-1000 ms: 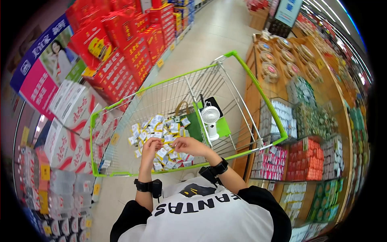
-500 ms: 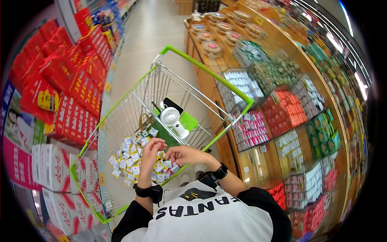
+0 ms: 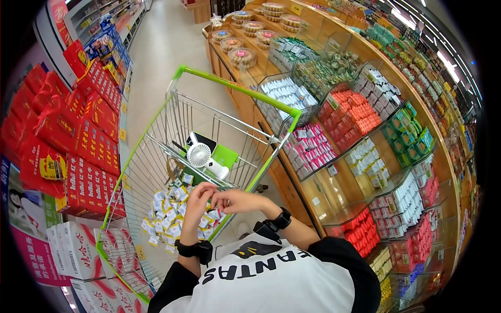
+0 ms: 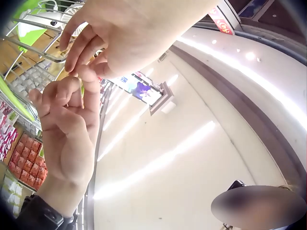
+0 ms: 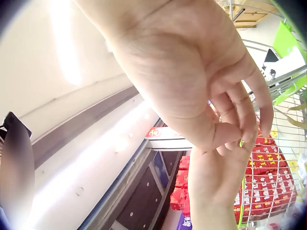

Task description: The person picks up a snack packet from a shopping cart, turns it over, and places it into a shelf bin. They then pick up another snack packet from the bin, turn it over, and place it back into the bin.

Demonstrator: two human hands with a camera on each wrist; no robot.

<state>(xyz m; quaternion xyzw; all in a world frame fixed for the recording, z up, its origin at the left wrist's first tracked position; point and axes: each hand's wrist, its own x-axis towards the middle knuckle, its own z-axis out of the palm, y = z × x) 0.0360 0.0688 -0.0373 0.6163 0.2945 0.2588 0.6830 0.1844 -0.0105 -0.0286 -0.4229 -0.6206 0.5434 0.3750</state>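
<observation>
Both hands are raised over the near side of a green-rimmed shopping cart (image 3: pixel 237 86), with nothing visible in them. The left hand (image 3: pixel 200 201) and right hand (image 3: pixel 237 201) meet at the fingertips, their fingers loosely bent. In the left wrist view the right hand (image 4: pixel 69 134) stands upright, touching the fingers of the left hand (image 4: pixel 124 36). Beneath them in the cart lies a pile of small white and yellow packets (image 3: pixel 167 214). A white handheld fan (image 3: pixel 200 155) rests beside a dark phone on a green flap.
Wooden shelving (image 3: pixel 308 193) with clear bins of wrapped snacks runs along the right, with round tubs (image 3: pixel 242 58) at its far end. Stacked red boxes (image 3: pixel 91 177) and white cartons (image 3: pixel 78 250) line the left. A tiled aisle (image 3: pixel 167 41) extends ahead.
The cart has turned and shifted left in the head view, and more of the right shelving shows. The hands have come closer together and now touch.
</observation>
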